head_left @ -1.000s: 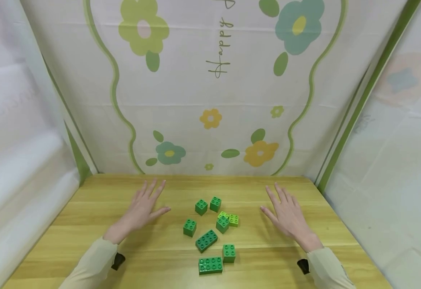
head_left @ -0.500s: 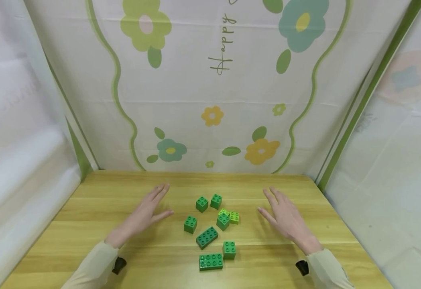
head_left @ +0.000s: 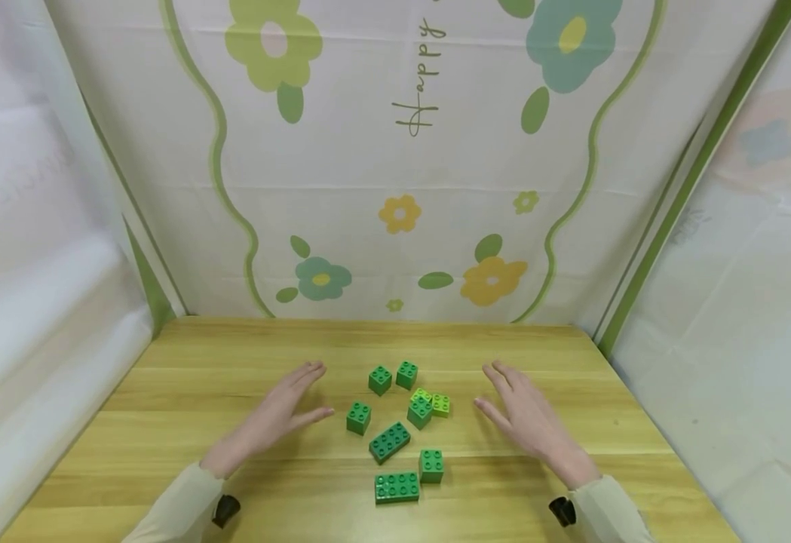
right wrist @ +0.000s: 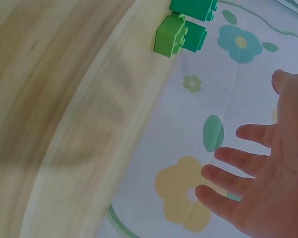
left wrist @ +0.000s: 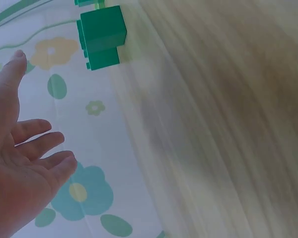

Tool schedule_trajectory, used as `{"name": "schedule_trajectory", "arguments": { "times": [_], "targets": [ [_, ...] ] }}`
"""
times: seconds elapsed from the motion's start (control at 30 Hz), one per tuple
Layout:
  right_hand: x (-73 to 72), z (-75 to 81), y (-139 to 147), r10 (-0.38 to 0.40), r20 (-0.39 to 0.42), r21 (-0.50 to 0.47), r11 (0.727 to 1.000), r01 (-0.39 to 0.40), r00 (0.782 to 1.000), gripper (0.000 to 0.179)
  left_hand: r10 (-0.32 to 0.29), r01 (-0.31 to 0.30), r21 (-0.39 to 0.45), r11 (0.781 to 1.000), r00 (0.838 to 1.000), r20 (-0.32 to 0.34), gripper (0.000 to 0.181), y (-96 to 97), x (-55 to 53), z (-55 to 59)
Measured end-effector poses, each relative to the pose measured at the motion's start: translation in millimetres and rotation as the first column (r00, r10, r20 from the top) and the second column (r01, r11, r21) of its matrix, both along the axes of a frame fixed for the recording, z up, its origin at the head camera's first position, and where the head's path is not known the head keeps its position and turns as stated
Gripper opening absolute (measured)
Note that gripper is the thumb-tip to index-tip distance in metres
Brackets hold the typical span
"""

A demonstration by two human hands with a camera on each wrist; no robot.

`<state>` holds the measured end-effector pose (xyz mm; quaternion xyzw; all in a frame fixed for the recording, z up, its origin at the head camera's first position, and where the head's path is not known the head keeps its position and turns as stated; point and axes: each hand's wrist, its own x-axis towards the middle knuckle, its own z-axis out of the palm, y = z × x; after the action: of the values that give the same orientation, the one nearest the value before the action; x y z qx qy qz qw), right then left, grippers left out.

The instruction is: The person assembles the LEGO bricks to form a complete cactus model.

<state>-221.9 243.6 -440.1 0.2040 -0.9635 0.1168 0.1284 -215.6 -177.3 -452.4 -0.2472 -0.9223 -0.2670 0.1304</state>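
Note:
Both hands are apart from the building bricks and hold nothing. My left hand (head_left: 276, 413) is to the left of the bricks, its thumb spread toward a green square brick (head_left: 358, 417). On the other side, my right hand (head_left: 525, 411) has its thumb pointing at a lime brick (head_left: 440, 405). Another lime brick (head_left: 421, 395) is partly hidden behind a green brick (head_left: 419, 412). Two green square bricks, a left one (head_left: 380, 379) and a right one (head_left: 406, 374), sit farther back. Nearer lie a long dark green brick (head_left: 390, 442), a green square brick (head_left: 431, 466) and a long green brick (head_left: 397, 488).
The wooden table (head_left: 185, 392) bears all the bricks. At its back edge hangs a white cloth (head_left: 341, 158) printed with flowers. Further white sheets close off the left side and the right side. Dark clips show beneath both sleeves.
The two hands have moved inward, closer to the bricks, and their fingers are less spread. The bricks keep their arrangement; the view has tilted slightly.

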Motion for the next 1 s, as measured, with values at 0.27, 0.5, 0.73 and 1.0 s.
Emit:
{"name": "schedule_trajectory", "arguments": {
  "times": [0.27, 0.5, 0.73, 1.0],
  "targets": [
    [8.2, -6.0, -9.2, 0.017, 0.022, -0.002, 1.0, -0.017, 1.0, 0.068, -0.017, 0.017, 0.031, 0.999, 1.0, -0.001, 0.07, 5.8, 7.5, -1.4],
    [15.0, -9.5, -15.7, 0.036, 0.023, -0.033, 0.999, -0.035, 0.999, 0.063, -0.044, 0.041, 0.063, 0.997, 0.998, 0.035, 0.07, 12.3, 12.0, -6.0],
    [20.1, -11.8, -24.5, 0.056, 0.053, -0.07, 0.996, -0.052, 0.997, 0.058, -0.071, 0.065, 0.102, 0.993, 0.996, 0.06, 0.068, 19.6, 17.9, -5.3],
    [23.3, -12.2, -31.9, 0.077, 0.131, -0.138, 0.989, -0.059, 0.988, 0.053, -0.071, 0.055, 0.126, 0.991, 0.989, 0.13, 0.067, 28.0, 26.8, 1.0]
  ]
}}
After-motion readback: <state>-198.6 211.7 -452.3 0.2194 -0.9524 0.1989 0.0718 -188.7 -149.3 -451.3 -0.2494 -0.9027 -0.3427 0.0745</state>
